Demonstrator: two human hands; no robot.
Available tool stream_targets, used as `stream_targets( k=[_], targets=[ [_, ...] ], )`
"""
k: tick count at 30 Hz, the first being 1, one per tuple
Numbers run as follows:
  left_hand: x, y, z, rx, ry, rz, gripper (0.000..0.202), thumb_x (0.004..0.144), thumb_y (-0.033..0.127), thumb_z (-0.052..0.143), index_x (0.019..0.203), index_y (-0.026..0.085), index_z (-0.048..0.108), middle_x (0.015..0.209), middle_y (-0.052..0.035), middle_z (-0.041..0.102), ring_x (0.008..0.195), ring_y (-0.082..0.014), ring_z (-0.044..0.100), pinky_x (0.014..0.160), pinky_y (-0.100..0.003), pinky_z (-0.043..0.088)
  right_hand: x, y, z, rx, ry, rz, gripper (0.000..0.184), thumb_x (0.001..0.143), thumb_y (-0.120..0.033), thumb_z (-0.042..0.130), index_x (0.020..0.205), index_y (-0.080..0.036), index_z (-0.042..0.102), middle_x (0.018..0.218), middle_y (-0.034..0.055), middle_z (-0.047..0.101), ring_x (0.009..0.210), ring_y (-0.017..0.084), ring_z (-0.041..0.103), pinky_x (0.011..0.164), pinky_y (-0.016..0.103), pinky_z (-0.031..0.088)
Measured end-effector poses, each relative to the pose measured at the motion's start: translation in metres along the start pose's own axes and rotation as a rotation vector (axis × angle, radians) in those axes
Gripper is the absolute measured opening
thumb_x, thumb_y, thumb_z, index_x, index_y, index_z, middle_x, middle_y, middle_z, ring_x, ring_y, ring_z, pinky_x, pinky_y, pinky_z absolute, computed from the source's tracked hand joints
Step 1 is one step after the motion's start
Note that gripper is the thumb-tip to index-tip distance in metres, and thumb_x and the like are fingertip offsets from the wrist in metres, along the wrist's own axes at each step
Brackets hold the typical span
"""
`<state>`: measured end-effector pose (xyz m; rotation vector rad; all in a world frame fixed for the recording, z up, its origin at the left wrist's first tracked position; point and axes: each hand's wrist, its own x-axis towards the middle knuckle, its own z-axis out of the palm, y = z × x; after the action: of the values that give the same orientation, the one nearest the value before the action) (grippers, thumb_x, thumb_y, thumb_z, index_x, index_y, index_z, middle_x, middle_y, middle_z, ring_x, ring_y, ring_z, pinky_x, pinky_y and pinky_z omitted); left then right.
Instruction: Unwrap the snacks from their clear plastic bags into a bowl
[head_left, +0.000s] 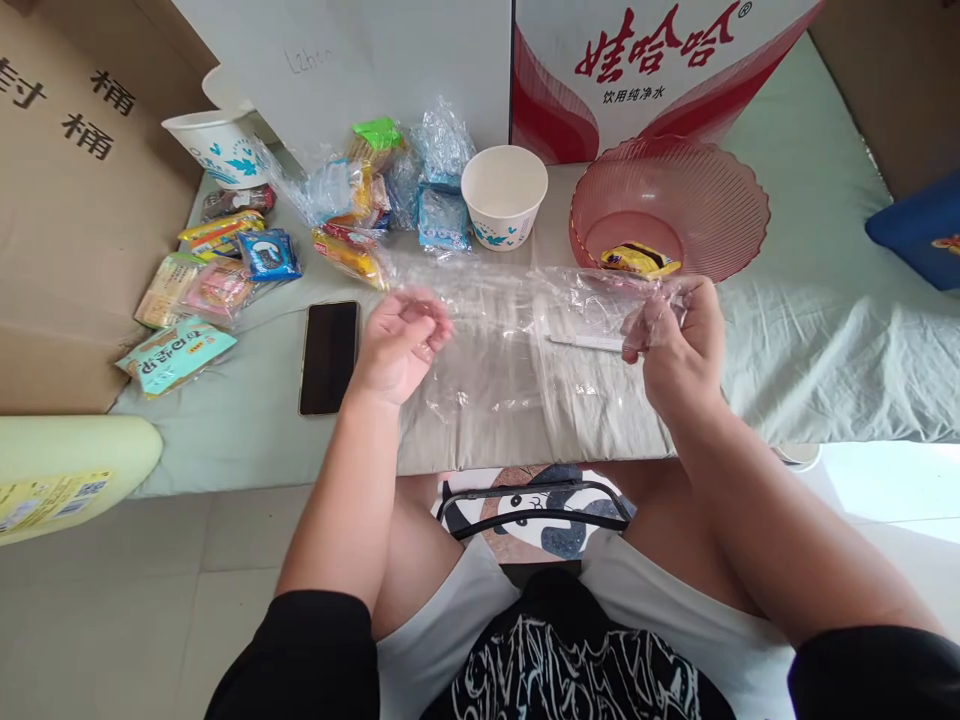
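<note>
A clear plastic bag (487, 375) is stretched between my two hands above the cloth-covered surface. My right hand (682, 345) pinches its right end between thumb and fingers. My left hand (405, 345) has its fingers curled closed at the bag's left end, with film at the fingertips. Below the film, beside my right fingers, lies a slim white pen-like stick (585, 342), partly covered. Just beyond my right hand stands a pink ribbed bowl (720, 215) with a yellow-and-black snack packet (640, 261) in it. A dark phone (329, 358) lies left of my left hand.
A white paper tub (504, 200) stands near the back, with several wrapped snacks (349, 195) beside it. More packets, including a teal one (176, 355), lie at left near another paper tub (221, 148). Cardboard boxes (97, 230) and a white-and-red carton (637, 80) border the surface.
</note>
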<state>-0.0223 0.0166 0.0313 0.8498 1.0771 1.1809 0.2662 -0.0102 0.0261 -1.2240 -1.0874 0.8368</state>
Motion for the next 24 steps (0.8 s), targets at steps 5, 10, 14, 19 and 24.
stream_targets(
  k=[5, 10, 14, 19, 24],
  targets=[
    [0.004, -0.006, 0.003, 0.273, -0.025, -0.175, 0.029, 0.068, 0.024, 0.088, 0.09, 0.016, 0.07, 0.074, -0.0044, 0.076, 0.057, -0.0153, 0.072, 0.049, -0.02, 0.052, 0.001, 0.002, -0.003, -0.033, -0.081, 0.057, 0.031, 0.088, -0.05, 0.075, 0.096, -0.028, 0.054, 0.064, -0.0071, 0.061, 0.042, 0.009, 0.046, 0.042, 0.026, 0.037],
    [0.001, -0.004, -0.002, 0.239, 0.101, -0.005, 0.023, 0.076, 0.027, 0.084, 0.091, 0.02, 0.068, 0.058, 0.0023, 0.067, 0.039, -0.0108, 0.059, 0.037, -0.018, 0.041, 0.001, -0.002, -0.008, -0.03, -0.09, 0.04, 0.024, 0.088, -0.048, 0.073, 0.091, -0.028, 0.062, 0.065, -0.0047, 0.061, 0.044, 0.009, 0.048, 0.043, 0.026, 0.039],
    [-0.004, 0.002, -0.009, 0.101, 0.051, -0.019, 0.022, 0.076, 0.029, 0.082, 0.087, 0.023, 0.064, 0.053, 0.0067, 0.061, 0.036, -0.0102, 0.055, 0.035, -0.017, 0.038, 0.003, -0.003, -0.011, 0.081, -0.079, 0.008, 0.024, 0.084, -0.045, 0.073, 0.082, -0.029, 0.055, 0.063, -0.0053, 0.056, 0.045, 0.011, 0.047, 0.04, 0.025, 0.036],
    [0.01, 0.0, -0.007, 0.15, 0.072, -0.17, 0.017, 0.073, 0.021, 0.081, 0.081, 0.019, 0.067, 0.058, 0.0021, 0.066, 0.045, -0.0104, 0.063, 0.039, -0.015, 0.043, 0.01, 0.001, -0.01, 0.079, -0.12, 0.156, 0.023, 0.074, -0.036, 0.072, 0.074, -0.026, 0.051, 0.065, -0.0046, 0.055, 0.045, 0.009, 0.044, 0.041, 0.024, 0.036],
    [0.011, 0.007, -0.003, -0.022, 0.084, -0.04, 0.018, 0.072, 0.02, 0.079, 0.069, 0.02, 0.061, 0.06, 0.0029, 0.065, 0.051, -0.0093, 0.063, 0.049, -0.018, 0.052, 0.011, -0.001, -0.011, 0.169, -0.13, 0.242, 0.014, 0.068, -0.03, 0.07, 0.069, -0.026, 0.056, 0.068, -0.0007, 0.06, 0.048, 0.012, 0.05, 0.043, 0.028, 0.04]
  ],
)
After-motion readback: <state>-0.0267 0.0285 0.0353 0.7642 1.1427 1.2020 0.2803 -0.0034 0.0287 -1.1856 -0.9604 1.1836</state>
